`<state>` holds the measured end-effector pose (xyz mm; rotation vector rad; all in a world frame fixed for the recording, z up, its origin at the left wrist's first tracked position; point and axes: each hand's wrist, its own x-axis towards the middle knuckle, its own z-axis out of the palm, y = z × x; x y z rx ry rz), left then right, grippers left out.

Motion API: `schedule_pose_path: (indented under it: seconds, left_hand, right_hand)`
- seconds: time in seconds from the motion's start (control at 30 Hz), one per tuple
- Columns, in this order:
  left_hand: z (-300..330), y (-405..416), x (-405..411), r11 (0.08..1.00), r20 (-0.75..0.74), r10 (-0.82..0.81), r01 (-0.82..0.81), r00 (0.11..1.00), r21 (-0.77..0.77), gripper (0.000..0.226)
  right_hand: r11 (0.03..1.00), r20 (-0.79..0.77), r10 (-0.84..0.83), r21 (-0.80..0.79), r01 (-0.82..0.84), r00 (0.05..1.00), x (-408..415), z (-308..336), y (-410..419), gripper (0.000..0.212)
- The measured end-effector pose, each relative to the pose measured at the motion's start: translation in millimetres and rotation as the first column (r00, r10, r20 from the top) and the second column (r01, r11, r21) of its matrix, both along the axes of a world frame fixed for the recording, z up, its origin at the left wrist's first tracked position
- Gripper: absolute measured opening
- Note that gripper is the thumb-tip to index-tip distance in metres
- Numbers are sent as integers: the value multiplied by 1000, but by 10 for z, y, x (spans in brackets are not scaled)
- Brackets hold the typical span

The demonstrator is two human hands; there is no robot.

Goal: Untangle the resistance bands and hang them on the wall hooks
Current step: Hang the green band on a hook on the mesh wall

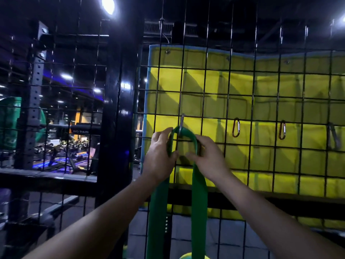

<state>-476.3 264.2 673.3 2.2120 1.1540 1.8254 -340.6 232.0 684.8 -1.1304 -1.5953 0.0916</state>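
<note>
A wide green resistance band [199,199] loops over a silver carabiner hook [181,124] clipped to the black wire grid [253,94]. Its two strands hang straight down past the bottom of the view. My left hand [160,156] grips the left side of the band's top bend, fingers curled round it. On the right side of the bend, my right hand [209,157] holds the band between thumb and fingers. Both hands sit just below the hook.
Further right on the grid hang a red carabiner [236,127], another red one [282,130] and a grey one [334,136], all bare. A yellow mat [270,81] sits behind the grid. A black post [115,109] and gym equipment lie to the left.
</note>
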Motion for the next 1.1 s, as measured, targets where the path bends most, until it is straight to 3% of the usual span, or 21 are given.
schedule_pose_path:
  seconds: [0.17, 0.27, 0.4, 0.53, 0.7, 0.83, 0.97, 1.1]
  left_hand:
    - [-347, -134, -22, 998, -30, 6, -7, 1000, -57, 76]
    - [-452, -174, -31, 992, -50, -38, 32, 998, -119, 85]
    - [-445, -198, -106, 990, -82, -69, 58, 994, -126, 81]
    - [-481, -280, -56, 986, -53, -90, 82, 995, -145, 69]
    - [-656, -418, 82, 974, -6, -108, 105, 994, -202, 77]
    - [-1251, -598, 89, 973, -26, -69, 62, 997, -222, 82]
    - [-1685, -756, 89, 950, 134, 60, -16, 989, -311, 63]
    - [-2029, -758, 124, 887, 21, 184, -157, 983, -434, 30]
  right_hand:
    - [991, 70, -131, 40, 128, 989, -31, -380, -59, 69]
    - [985, 96, -174, 13, 173, 980, -70, -461, -126, 67]
    - [915, 191, -394, 171, 365, 899, 63, -410, -162, 68]
    - [952, 243, -306, 77, 296, 920, 0, -558, -168, 74]
    - [967, 225, -251, 14, 255, 941, -21, -784, -248, 82]
    - [968, 234, -245, -1, 252, 941, 29, -1114, -398, 82]
    - [945, 162, -327, 45, 325, 931, 87, -1530, -474, 68]
    - [927, 144, -339, -115, 356, 930, 103, -1970, -473, 48]
